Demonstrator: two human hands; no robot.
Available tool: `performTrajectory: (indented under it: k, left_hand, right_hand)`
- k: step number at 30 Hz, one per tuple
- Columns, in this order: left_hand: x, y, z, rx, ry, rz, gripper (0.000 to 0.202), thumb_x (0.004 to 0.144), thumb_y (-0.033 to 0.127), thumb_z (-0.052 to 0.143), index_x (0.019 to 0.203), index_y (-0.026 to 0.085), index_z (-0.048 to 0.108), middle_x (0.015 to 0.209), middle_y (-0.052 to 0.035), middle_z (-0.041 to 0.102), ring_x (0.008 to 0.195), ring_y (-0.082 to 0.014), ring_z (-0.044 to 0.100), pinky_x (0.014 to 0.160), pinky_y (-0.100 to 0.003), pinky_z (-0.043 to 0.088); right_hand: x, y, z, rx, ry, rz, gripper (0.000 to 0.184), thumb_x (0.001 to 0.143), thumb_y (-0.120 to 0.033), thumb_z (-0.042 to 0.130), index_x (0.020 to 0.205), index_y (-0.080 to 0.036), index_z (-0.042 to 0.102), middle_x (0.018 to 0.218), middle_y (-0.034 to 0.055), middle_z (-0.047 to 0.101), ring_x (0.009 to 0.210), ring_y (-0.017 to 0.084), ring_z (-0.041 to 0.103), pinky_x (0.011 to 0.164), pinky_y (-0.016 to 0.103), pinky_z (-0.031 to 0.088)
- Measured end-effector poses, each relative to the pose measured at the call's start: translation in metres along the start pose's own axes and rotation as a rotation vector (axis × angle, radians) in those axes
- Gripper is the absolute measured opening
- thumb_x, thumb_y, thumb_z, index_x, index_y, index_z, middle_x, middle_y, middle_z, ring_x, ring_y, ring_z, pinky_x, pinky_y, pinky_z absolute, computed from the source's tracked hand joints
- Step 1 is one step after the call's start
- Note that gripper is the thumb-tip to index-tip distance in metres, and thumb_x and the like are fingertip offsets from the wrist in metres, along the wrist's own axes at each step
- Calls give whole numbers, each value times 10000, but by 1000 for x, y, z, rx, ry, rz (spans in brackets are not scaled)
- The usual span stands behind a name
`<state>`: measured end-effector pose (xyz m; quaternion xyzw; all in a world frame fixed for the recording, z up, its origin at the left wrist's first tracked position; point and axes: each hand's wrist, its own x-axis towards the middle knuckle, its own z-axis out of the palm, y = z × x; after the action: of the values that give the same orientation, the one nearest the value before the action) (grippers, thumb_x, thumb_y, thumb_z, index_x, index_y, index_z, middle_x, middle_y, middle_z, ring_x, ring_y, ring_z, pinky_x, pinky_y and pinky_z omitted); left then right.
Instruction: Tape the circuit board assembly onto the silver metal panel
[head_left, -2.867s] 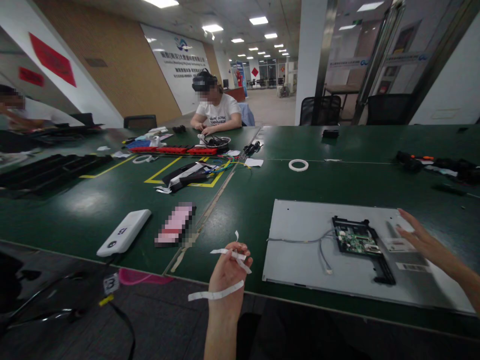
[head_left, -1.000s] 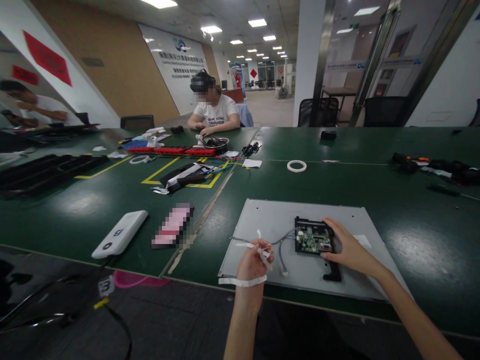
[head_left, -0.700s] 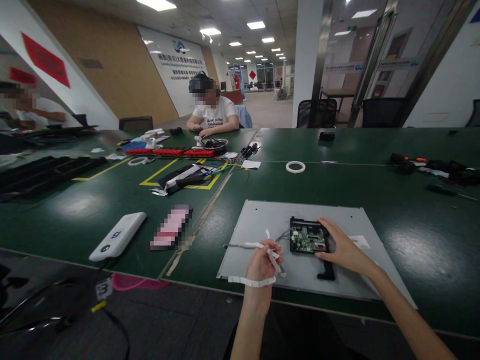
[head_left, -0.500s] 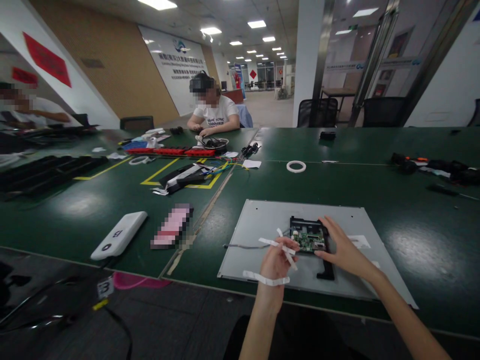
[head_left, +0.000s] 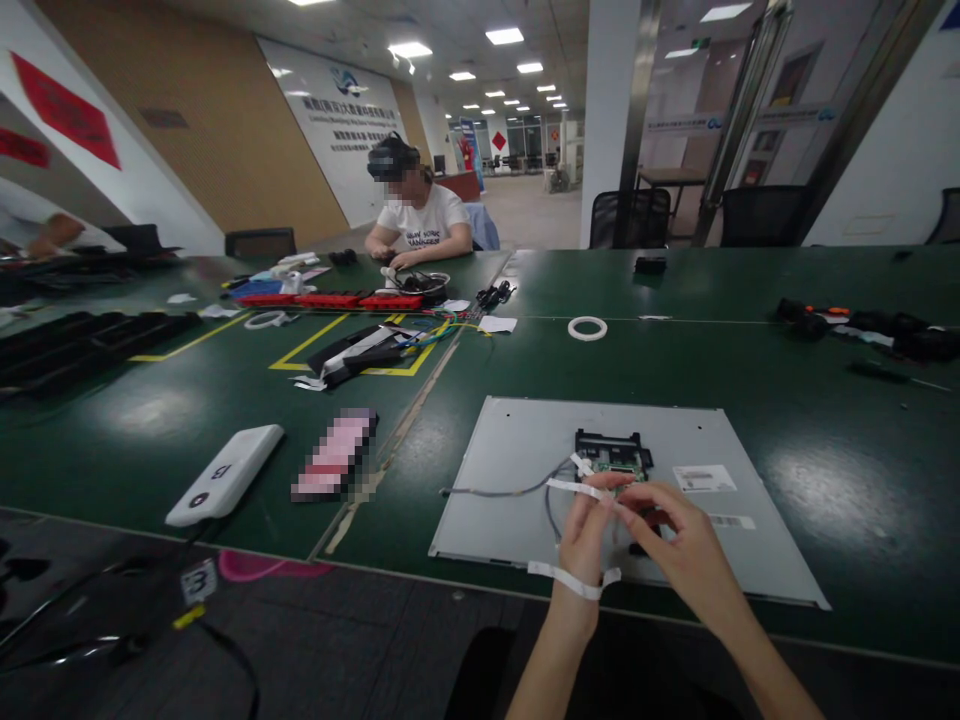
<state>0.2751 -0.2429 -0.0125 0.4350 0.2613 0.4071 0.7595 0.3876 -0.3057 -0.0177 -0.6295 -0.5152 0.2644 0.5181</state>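
My left hand (head_left: 589, 535) and my right hand (head_left: 671, 525) meet at their fingertips over the grey panel (head_left: 510, 440). A strip of white tape (head_left: 574, 489) lies across my left fingers, its end pinched by my right thumb and finger. My left fingers are closed; anything between them is hidden. Another tape strip (head_left: 566, 578) sticks to my left wrist. Just beyond the fingertips, a green circuit board (head_left: 626, 467) sits at a black plastic frame (head_left: 611, 440), partly covered by my hands. A grey cable (head_left: 517, 492) runs left from the board across the panel.
A white power bank (head_left: 225, 475) and a phone (head_left: 335, 455) lie to the left. Farther off are a tape roll (head_left: 587, 329), a black-and-white bundle (head_left: 356, 352) and red strips (head_left: 326, 300). Another person (head_left: 424, 215) sits across the table (head_left: 465, 360).
My right hand has left the black frame and come left and down to my left fingertips. My left hand has shifted right. The view has turned slightly.
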Motion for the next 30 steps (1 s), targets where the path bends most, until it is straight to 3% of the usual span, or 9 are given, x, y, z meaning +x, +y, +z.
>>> performTrajectory:
  k: [8,15,23,27,30]
  left_hand:
    - [-6,-3,1,152,-75,75,395,811,348,596,1178,201,595,1262,-81,556,1223,-278,448,1060,-391,303]
    - [-9,-3,1,380,-165,107,461,868,396,537,1275,185,494,1348,-93,478,1267,-274,410,1100,-430,275]
    - [2,-13,-1,87,-180,102,495,838,472,542,1224,161,550,1301,-128,525,1233,-306,437,1035,-434,323]
    - [7,-16,-4,42,-251,49,595,810,535,558,1260,148,521,1326,-164,505,1165,-321,489,975,-434,362]
    - [9,-16,-5,27,-306,9,631,796,526,589,1289,144,492,1306,-174,526,1210,-323,465,1018,-445,325]
  right_hand:
    - [1,3,3,-28,86,-60,300,847,-414,588,1094,-245,570,1075,65,521,984,227,509,780,341,476]
    - [1,8,-1,66,29,-58,203,858,-377,580,907,-181,606,991,62,527,942,192,519,770,278,466]
    - [-4,12,-5,247,121,124,351,870,-471,540,1049,-170,571,1063,81,556,1015,215,511,819,279,445]
    - [-6,14,-10,342,-16,280,411,861,-544,533,898,-141,606,829,49,580,772,166,532,675,238,418]
    - [-7,15,-15,360,-69,300,420,835,-551,572,796,-133,592,722,27,549,679,136,497,597,216,369]
